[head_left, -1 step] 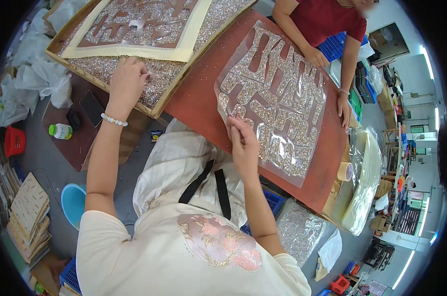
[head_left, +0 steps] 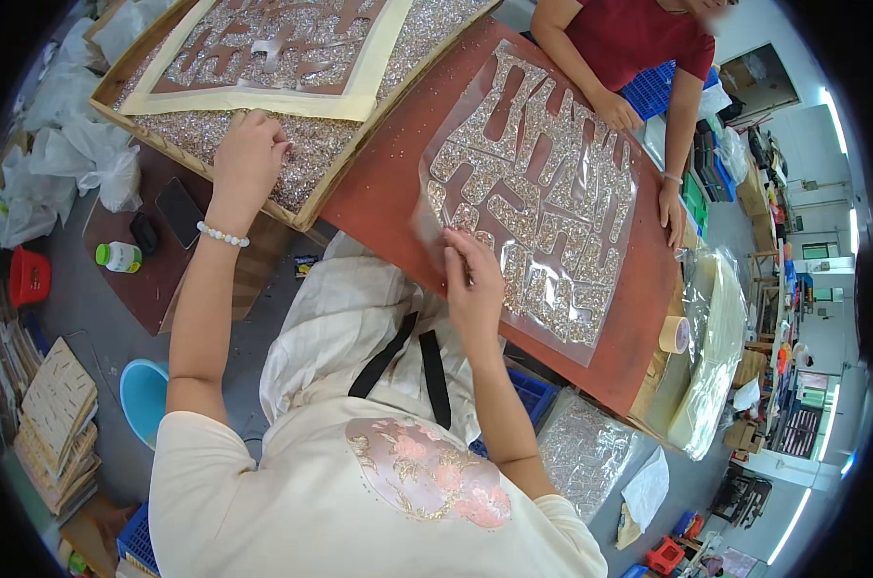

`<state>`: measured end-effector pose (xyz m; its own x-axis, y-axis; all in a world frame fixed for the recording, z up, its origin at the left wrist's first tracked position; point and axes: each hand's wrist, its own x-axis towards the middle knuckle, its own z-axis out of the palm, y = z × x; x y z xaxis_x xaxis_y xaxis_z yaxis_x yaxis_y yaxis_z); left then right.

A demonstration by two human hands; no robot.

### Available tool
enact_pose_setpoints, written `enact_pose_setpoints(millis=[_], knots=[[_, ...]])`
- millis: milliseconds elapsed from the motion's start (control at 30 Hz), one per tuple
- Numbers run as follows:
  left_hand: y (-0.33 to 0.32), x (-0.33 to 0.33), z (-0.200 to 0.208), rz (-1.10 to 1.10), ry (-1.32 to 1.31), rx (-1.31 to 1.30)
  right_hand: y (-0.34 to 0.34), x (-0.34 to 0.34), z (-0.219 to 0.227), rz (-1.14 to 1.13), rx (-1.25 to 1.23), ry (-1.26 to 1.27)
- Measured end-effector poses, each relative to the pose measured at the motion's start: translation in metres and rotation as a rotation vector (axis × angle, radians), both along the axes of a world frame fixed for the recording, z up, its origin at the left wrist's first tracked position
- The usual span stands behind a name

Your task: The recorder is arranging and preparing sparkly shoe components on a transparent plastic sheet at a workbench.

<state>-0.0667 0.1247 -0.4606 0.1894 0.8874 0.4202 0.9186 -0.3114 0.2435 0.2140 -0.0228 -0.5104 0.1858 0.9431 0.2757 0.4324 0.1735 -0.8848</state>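
My left hand (head_left: pixel 248 159) is over the near side of a shallow tray (head_left: pixel 152 146) of glittering stones (head_left: pixel 330 144). Its fingers are curled together, and what they hold, if anything, is too small to make out. My right hand (head_left: pixel 473 275) is closed in a pinch at the near left edge of a clear sheet (head_left: pixel 542 197) covered with strips of sparkling stones. A blurred patch of the sheet's edge shows beside the fingertips. I cannot tell whether they grip that edge or something tiny. The sheet lies on a reddish-brown board (head_left: pixel 378 183).
A cream-bordered stone-patterned sheet (head_left: pixel 263 101) lies in the tray. Across the board stands a person in a red top (head_left: pixel 638 39), hands by the far edge. A tape roll (head_left: pixel 674 334) sits at the right. Phone (head_left: pixel 178 212) and white bottle (head_left: pixel 118 256) lie left.
My right hand has shifted slightly, its fingers a little straighter, and the sheet's left edge beside it is now blurred. My left hand stays almost in place.
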Motion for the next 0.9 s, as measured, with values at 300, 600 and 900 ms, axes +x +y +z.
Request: enact_pose_setpoints(millis=[300,600,900], knots=[[-0.010,0.030,0.003,-0.082,-0.162,0.177,-0.018,0.002,0.002,-0.165,0.162,-0.239],[-0.074,0.130,-0.031,-0.676,-0.438,0.008,-0.037,0.010,0.012,-0.135,0.183,-0.179],[-0.070,0.138,-0.046,-0.723,-0.420,0.006,-0.035,0.016,0.009,-0.141,0.179,-0.202]])
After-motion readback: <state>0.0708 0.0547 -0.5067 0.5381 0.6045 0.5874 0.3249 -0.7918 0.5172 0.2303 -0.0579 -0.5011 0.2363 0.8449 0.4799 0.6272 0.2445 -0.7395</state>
